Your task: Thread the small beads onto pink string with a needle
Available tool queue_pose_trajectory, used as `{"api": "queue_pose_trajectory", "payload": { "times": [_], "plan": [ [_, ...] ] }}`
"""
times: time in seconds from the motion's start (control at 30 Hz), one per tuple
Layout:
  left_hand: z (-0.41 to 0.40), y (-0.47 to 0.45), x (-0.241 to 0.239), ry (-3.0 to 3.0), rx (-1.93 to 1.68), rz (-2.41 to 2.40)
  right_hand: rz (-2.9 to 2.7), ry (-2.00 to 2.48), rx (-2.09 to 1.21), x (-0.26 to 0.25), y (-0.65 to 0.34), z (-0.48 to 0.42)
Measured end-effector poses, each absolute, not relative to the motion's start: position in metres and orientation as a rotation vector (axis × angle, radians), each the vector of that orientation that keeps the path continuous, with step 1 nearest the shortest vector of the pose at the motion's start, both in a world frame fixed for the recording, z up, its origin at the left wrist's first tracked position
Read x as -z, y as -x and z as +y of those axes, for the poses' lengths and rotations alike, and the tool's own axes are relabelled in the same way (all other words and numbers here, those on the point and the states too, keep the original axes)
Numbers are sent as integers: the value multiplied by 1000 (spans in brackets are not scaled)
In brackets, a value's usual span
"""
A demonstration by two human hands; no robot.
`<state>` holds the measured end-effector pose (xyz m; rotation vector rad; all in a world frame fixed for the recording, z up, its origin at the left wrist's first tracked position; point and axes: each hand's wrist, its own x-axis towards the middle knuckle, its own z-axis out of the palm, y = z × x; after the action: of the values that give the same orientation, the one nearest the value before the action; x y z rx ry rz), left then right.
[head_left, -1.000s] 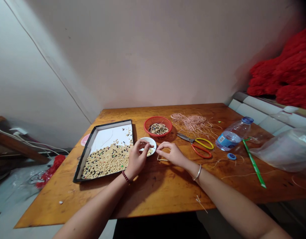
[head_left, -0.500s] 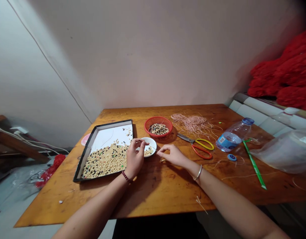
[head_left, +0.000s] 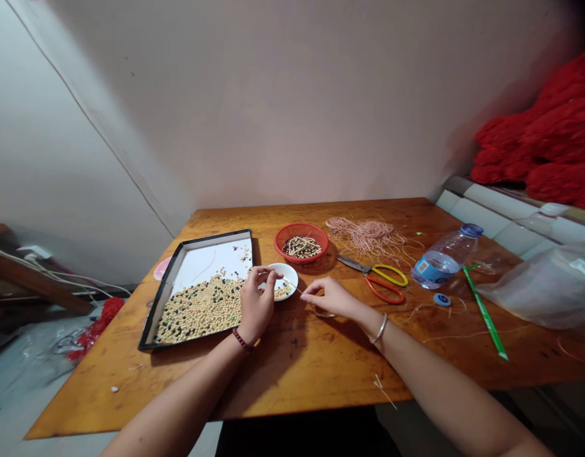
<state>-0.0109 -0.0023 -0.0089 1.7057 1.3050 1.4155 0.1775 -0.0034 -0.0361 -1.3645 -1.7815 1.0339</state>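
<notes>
My left hand (head_left: pixel 255 302) hovers over a small white dish (head_left: pixel 286 277) of beads, its fingertips pinched on something too small to name. My right hand (head_left: pixel 331 297) rests just right of the dish, fingers pinched on a thin cord whose end reaches toward the left hand. A short run of strung beads (head_left: pixel 323 313) lies on the wooden table (head_left: pixel 302 362) under that hand. To the left sits a black-rimmed tray (head_left: pixel 164 298) holding many loose beige and dark beads.
A red basket (head_left: pixel 301 241) of beads stands behind the dish. Pink cord (head_left: pixel 368 233), scissors (head_left: pixel 380 279), a lying water bottle (head_left: pixel 444 257), a blue cap (head_left: pixel 441 299) and a green stick (head_left: pixel 485 314) lie to the right. Red yarn (head_left: pixel 554 139) is piled at far right.
My right hand drew back a little to the right with the cord, and the strung beads slid along with it. My left hand stayed over the dish.
</notes>
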Motion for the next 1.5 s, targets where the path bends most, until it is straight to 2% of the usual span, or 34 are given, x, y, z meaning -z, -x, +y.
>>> {"api": "queue_pose_trajectory", "payload": {
  "times": [1.5],
  "plan": [
    [0, 11, 13, -1708, -1487, 1346, -1866, 1361, -1172, 53, -180, 2]
  ]
}}
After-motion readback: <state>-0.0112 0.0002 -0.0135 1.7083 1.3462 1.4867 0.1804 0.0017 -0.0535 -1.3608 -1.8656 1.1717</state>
